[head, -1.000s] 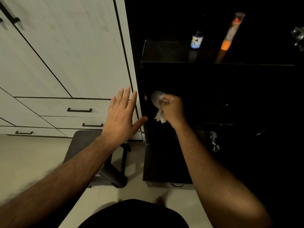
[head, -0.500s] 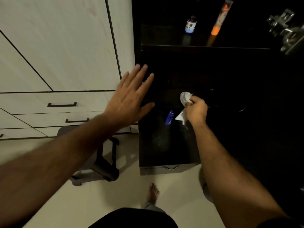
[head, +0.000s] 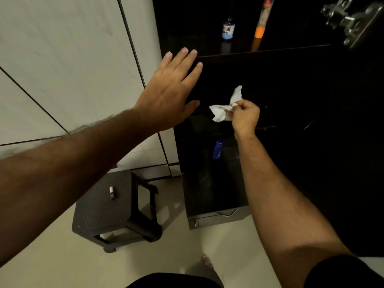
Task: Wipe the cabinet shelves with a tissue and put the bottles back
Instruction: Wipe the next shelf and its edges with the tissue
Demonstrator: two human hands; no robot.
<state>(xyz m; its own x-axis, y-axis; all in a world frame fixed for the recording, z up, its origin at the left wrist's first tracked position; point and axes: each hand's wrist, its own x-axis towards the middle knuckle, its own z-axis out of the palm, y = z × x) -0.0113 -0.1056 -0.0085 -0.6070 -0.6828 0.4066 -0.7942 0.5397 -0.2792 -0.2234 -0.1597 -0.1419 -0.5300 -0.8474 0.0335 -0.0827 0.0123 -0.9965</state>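
My right hand pinches a crumpled white tissue in front of the dark cabinet's middle shelf. My left hand is spread flat with straight fingers at the cabinet's left edge, holding nothing. A small bottle with a blue-white label and a tall orange-bottomed tube stand on the upper shelf. A blue bottle lies on the lowest shelf, below my right wrist.
A dark stool stands on the pale floor at the left, with a small white vial on its seat. White cupboard doors fill the left. A metal door hinge shows at top right. My bare foot is on the floor.
The view has swung so the stool seat shows. My left hand stays spread and now reaches the upper shelf's front edge. My right hand still holds the tissue, which now hangs out to its left.
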